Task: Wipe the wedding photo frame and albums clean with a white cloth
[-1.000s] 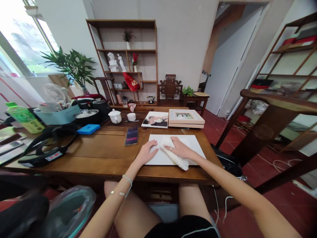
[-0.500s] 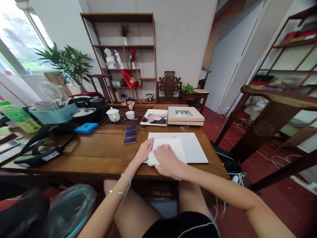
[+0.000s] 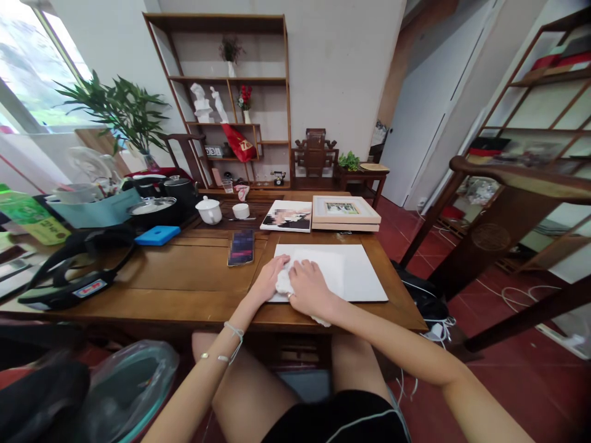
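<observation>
A white board [image 3: 362, 277] lies flat on the wooden table near its front edge. On it is a thin white tissue [image 3: 284, 284], bunched at the left between my two hands, with a paler sheet-like area reaching right and a bit showing below my right wrist. My right hand [image 3: 308, 288] presses down with curled fingers, gripping the tissue. Beside it my left hand [image 3: 271, 278] lies at the board's left edge, fingers stretched forward and touching the tissue. The undersides of both hands are hidden.
Beyond the board are a picture print [image 3: 286, 216] and a pale framed picture box [image 3: 346, 212]. A phone [image 3: 241, 247] lies to the left, near a white lidded cup [image 3: 209, 210], a blue box [image 3: 158, 235] and a black headset strap [image 3: 78, 271]. A lined bin [image 3: 133, 394] stands below.
My right hand has shifted slightly up and left, drawing the tissue into a tighter bunch. A small yellowish mark near the board's far edge no longer shows. My left hand stays at the board's edge.
</observation>
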Tool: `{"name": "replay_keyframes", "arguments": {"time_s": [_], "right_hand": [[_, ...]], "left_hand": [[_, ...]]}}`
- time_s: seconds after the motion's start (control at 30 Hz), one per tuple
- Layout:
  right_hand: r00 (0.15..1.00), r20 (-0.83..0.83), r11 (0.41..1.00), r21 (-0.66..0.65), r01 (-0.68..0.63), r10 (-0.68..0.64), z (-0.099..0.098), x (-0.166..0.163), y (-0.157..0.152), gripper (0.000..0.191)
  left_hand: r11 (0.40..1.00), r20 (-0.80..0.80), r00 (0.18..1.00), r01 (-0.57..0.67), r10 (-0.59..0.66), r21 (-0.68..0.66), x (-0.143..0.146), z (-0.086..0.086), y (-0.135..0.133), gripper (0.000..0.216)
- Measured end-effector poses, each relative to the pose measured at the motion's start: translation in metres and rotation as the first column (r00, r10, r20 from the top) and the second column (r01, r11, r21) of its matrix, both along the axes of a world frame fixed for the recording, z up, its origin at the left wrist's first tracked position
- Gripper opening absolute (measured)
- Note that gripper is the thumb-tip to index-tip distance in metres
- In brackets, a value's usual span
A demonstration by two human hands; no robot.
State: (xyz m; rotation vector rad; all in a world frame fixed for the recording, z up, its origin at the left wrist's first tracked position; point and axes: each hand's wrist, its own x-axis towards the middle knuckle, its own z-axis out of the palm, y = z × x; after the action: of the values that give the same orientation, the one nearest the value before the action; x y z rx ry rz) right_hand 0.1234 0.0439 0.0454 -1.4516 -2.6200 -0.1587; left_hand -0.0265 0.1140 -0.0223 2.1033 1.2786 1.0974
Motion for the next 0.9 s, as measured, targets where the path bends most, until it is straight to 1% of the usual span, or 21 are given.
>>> {"name": "replay_keyframes", "arguments": {"time_s": [0.07, 0.13, 0.2, 0.23, 0.3, 0.4, 0.47, 0.57, 0.63, 0.73, 0.83, 0.9], "right_hand": [[0.995, 0.001, 0.995, 0.017, -0.103, 0.103, -0.007, -0.004, -0.018, 0.042], [0.982, -0.030, 0.982, 0.020, -0.188, 0.188, -0.015, -0.001, -0.032, 0.043], [0.973, -0.083, 0.976, -0.015, -0.218, 0.216, -0.019, 0.009, -0.037, 0.040], [0.973, -0.110, 0.977, -0.047, -0.206, 0.200, -0.020, 0.016, -0.035, 0.039], [0.982, -0.151, 0.983, -0.128, -0.134, 0.115, -0.017, 0.030, -0.021, 0.034], [0.968, -0.235, 0.973, -0.229, 0.028, -0.083, -0.005, 0.048, 0.014, 0.030], [0.909, -0.368, 0.945, -0.320, 0.072, -0.194, 0.005, 0.054, 0.039, 0.032], [0.781, -0.554, 0.890, -0.456, 0.006, -0.289, 0.020, 0.051, 0.070, 0.034], [0.744, -0.599, 0.874, -0.485, -0.042, -0.296, 0.026, 0.041, 0.086, 0.031], [0.751, -0.610, 0.872, -0.481, -0.097, -0.253, 0.026, 0.020, 0.106, 0.028], [0.769, -0.606, 0.868, -0.476, -0.142, -0.207, 0.016, 0.005, 0.121, 0.031], [0.776, -0.603, 0.872, -0.465, -0.152, -0.186, 0.007, 0.006, 0.129, 0.033]], "left_hand": [[1.000, -0.008, 1.000, -0.007, 0.007, 0.007, -0.001, -0.002, 0.001, 0.049], [1.000, -0.022, 1.000, 0.004, -0.004, 0.020, -0.001, -0.004, 0.002, 0.049], [0.999, -0.038, 0.999, 0.023, -0.022, 0.034, -0.001, -0.005, 0.002, 0.049], [0.999, -0.050, 0.998, 0.027, -0.025, 0.041, -0.001, -0.005, 0.003, 0.049], [0.998, -0.087, 0.996, 0.038, -0.033, 0.055, -0.001, -0.006, 0.003, 0.044], [0.995, -0.145, 0.988, 0.055, -0.043, 0.079, -0.001, -0.007, 0.004, 0.038], [0.994, -0.166, 0.985, 0.059, -0.043, 0.091, -0.001, -0.007, 0.003, 0.040], [0.992, -0.169, 0.985, 0.055, -0.036, 0.112, -0.001, -0.006, 0.001, 0.040], [0.991, -0.165, 0.986, 0.051, -0.030, 0.121, -0.001, -0.004, -0.001, 0.039], [0.992, -0.175, 0.984, 0.053, -0.033, 0.112, -0.001, 0.000, -0.002, 0.037], [0.994, -0.184, 0.982, 0.054, -0.035, 0.100, -0.001, 0.003, -0.002, 0.034], [0.994, -0.187, 0.982, 0.050, -0.032, 0.094, -0.001, 0.003, -0.001, 0.033]]}}
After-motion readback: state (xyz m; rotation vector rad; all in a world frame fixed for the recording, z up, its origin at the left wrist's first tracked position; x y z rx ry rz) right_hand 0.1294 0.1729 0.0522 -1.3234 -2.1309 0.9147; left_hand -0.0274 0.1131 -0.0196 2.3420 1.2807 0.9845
